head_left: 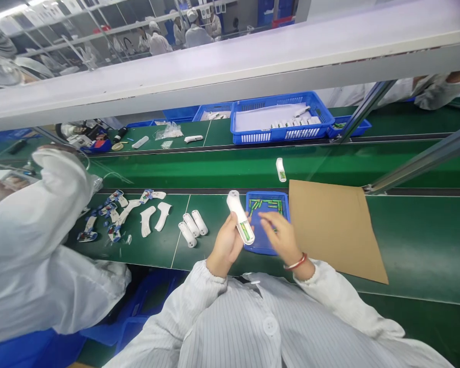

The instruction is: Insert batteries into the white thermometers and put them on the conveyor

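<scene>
My left hand [228,237] is closed around a white handheld thermometer [236,207], held tilted above the bench's front part. Its battery compartment is uncovered at the lower end, and green batteries [245,231] show inside. My right hand [281,235] hovers over a blue tray [264,248], just right of the thermometer and apart from it. Its fingers look spread and slightly blurred, with nothing visible between them. Several loose green batteries [273,203] lie in the tray, partly hidden by this hand. Left of my hands, three white thermometer-like pieces [190,225] lie side by side.
Another thermometer [280,169] lies on the green conveyor belt [199,168]. Cardboard [333,230] covers the bench to the right. Behind stands a blue basket [283,135] with white parts. A co-worker's sleeve [61,189] reaches in at left, near white shells [147,221] and circuit assemblies [113,209].
</scene>
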{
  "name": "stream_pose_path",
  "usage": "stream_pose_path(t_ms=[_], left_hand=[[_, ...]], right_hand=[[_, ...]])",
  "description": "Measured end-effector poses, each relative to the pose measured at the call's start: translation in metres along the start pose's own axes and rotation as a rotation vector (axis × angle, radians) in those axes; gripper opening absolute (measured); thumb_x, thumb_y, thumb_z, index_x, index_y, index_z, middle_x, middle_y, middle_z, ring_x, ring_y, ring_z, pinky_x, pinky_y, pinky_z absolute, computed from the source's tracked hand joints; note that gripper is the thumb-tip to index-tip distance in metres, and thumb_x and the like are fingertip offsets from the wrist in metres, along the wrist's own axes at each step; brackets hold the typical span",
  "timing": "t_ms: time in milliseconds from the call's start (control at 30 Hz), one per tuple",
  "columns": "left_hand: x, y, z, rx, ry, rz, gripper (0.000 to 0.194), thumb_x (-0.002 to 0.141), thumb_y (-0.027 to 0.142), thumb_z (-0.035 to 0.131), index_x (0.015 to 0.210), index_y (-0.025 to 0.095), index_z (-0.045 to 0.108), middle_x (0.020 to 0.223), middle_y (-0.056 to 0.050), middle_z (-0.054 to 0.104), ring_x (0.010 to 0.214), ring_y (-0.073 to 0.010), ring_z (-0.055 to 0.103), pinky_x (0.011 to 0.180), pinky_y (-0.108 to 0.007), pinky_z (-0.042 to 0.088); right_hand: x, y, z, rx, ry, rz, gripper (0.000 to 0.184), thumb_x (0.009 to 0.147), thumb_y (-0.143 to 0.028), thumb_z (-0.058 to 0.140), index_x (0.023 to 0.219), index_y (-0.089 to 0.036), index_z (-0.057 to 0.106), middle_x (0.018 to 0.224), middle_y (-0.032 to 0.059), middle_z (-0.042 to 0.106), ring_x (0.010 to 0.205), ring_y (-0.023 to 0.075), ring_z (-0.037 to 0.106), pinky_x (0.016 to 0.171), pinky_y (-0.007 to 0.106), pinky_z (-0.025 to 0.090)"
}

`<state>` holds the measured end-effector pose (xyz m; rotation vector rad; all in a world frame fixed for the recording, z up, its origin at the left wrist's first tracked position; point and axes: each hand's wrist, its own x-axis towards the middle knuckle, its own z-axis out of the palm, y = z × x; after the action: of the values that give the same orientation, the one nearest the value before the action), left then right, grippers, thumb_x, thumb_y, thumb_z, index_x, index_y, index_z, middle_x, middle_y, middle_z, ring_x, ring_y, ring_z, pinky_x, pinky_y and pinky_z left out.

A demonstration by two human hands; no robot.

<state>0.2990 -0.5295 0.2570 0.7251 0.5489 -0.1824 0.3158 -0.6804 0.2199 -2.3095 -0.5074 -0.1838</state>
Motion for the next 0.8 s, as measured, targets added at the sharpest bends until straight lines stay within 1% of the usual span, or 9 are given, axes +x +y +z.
stream_pose_path(t_ms=[67, 167, 267, 367, 533, 567, 633, 700, 800], left_hand=[[0.003, 0.002, -0.003, -0.017, 0.040, 0.003, 0.024, 0.087, 0.034, 0.051, 0.101, 0.016, 0.058, 0.106, -0.009, 0.060, 0.090, -0.0165, 0.060, 0.083, -0.036, 0.051], [0.005, 0.004, -0.006, -0.022, 0.054, -0.010, 0.023, 0.086, 0.034, 0.051, 0.099, 0.016, 0.058, 0.106, -0.009, 0.060, 0.093, -0.0176, 0.060, 0.087, -0.039, 0.050], [0.006, 0.005, -0.006, -0.025, 0.052, -0.018, 0.022, 0.087, 0.033, 0.049, 0.098, 0.016, 0.058, 0.107, -0.009, 0.060, 0.094, -0.0183, 0.060, 0.088, -0.041, 0.050], [0.006, 0.006, -0.008, -0.022, 0.062, -0.014, 0.022, 0.087, 0.032, 0.050, 0.101, 0.017, 0.057, 0.110, -0.009, 0.060, 0.096, -0.0188, 0.060, 0.089, -0.042, 0.050], [0.007, 0.011, -0.010, -0.038, 0.098, 0.011, 0.023, 0.087, 0.032, 0.050, 0.104, 0.017, 0.056, 0.112, -0.010, 0.059, 0.100, -0.0200, 0.059, 0.090, -0.042, 0.049], [0.007, 0.011, -0.010, -0.044, 0.100, 0.016, 0.023, 0.087, 0.032, 0.050, 0.104, 0.018, 0.056, 0.112, -0.010, 0.059, 0.102, -0.0203, 0.058, 0.090, -0.042, 0.049], [0.008, 0.010, -0.008, -0.049, 0.104, 0.027, 0.022, 0.087, 0.031, 0.051, 0.104, 0.018, 0.056, 0.113, -0.009, 0.058, 0.104, -0.0205, 0.058, 0.091, -0.041, 0.048], [0.008, 0.007, -0.006, -0.040, 0.102, 0.045, 0.023, 0.087, 0.031, 0.051, 0.105, 0.018, 0.056, 0.112, -0.009, 0.058, 0.102, -0.0198, 0.058, 0.090, -0.040, 0.049], [0.008, 0.002, 0.000, -0.016, 0.067, 0.076, 0.020, 0.087, 0.030, 0.050, 0.101, 0.017, 0.056, 0.108, -0.008, 0.059, 0.094, -0.0174, 0.060, 0.087, -0.039, 0.050]], right_hand=[[0.013, 0.032, 0.003, -0.211, -0.223, 0.192, 0.034, 0.093, -0.017, 0.031, 0.113, -0.017, 0.059, 0.113, 0.0117, 0.061, 0.108, 0.0189, 0.054, 0.093, 0.036, 0.043], [0.025, 0.075, 0.020, -0.324, -0.493, 0.299, 0.021, 0.085, -0.008, 0.047, 0.087, -0.009, 0.067, 0.094, 0.0165, 0.066, 0.099, 0.0224, 0.059, 0.088, 0.035, 0.045], [0.026, 0.097, 0.043, -0.335, -0.589, 0.365, 0.011, 0.084, -0.017, 0.057, 0.083, -0.008, 0.064, 0.087, 0.0096, 0.066, 0.089, 0.0188, 0.062, 0.082, 0.037, 0.049], [0.024, 0.101, 0.053, -0.286, -0.604, 0.399, 0.019, 0.085, -0.028, 0.057, 0.088, -0.010, 0.061, 0.088, 0.0036, 0.065, 0.082, 0.0140, 0.062, 0.077, 0.035, 0.052], [0.024, 0.093, 0.038, -0.085, -0.492, 0.375, 0.007, 0.080, -0.017, 0.062, 0.078, -0.011, 0.062, 0.076, 0.0054, 0.067, 0.078, 0.0165, 0.065, 0.074, 0.030, 0.050], [0.024, 0.087, 0.033, -0.038, -0.463, 0.367, 0.005, 0.079, -0.016, 0.062, 0.082, -0.011, 0.062, 0.080, 0.0075, 0.068, 0.080, 0.0175, 0.066, 0.074, 0.030, 0.050], [0.022, 0.068, 0.022, 0.055, -0.405, 0.353, 0.016, 0.083, -0.019, 0.057, 0.099, -0.013, 0.059, 0.093, 0.0095, 0.068, 0.081, 0.0159, 0.066, 0.074, 0.027, 0.051], [0.019, 0.043, 0.011, 0.284, -0.343, 0.341, 0.027, 0.089, -0.025, 0.047, 0.114, -0.016, 0.050, 0.100, 0.0089, 0.066, 0.079, 0.0129, 0.067, 0.074, 0.026, 0.053], [0.012, 0.008, -0.006, 0.785, -0.283, 0.303, 0.035, 0.085, -0.031, 0.049, 0.118, -0.018, 0.046, 0.095, 0.0072, 0.067, 0.074, 0.0132, 0.067, 0.072, 0.031, 0.056]])
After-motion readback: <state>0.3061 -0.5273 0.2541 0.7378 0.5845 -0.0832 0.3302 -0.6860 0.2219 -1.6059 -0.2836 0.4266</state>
